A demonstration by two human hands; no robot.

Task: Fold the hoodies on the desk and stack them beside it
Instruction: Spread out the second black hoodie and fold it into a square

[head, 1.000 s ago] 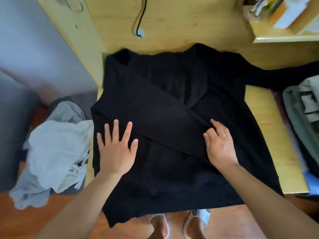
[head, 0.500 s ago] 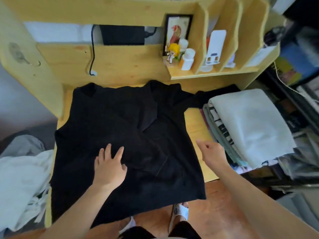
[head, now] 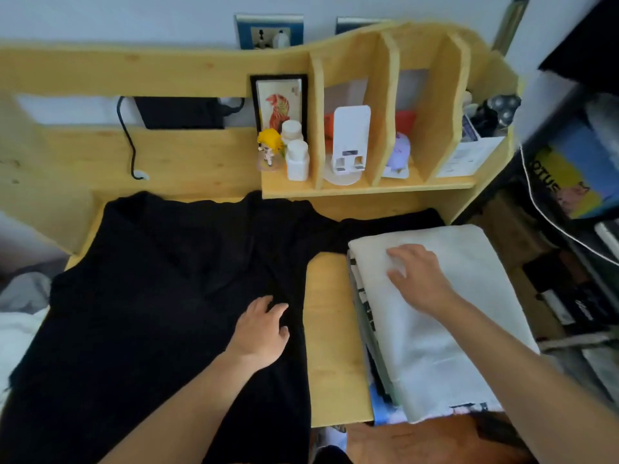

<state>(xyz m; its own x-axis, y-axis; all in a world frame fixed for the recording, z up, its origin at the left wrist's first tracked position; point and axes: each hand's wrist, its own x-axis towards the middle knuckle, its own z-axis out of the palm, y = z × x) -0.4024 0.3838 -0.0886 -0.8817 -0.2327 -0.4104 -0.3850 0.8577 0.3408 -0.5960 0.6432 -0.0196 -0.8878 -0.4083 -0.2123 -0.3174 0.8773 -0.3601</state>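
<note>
With the black hoodie (head: pixel 160 296) spread flat across the desk (head: pixel 335 346), our left hand (head: pixel 259 333) lay open on its right edge and our right hand (head: pixel 415 279) hung open over the folded stack (head: pixel 452 329) beside it, so we feared reaching for the far sleeve (head: pixel 385 222) might topple that stack

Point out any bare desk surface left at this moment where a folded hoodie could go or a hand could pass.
One bare strip of desk runs between the black hoodie and the folded stack under the right hand, from the sleeve to the front edge. The left hand rests at the hoodie's edge beside it. The shelf compartments are crowded.
</note>
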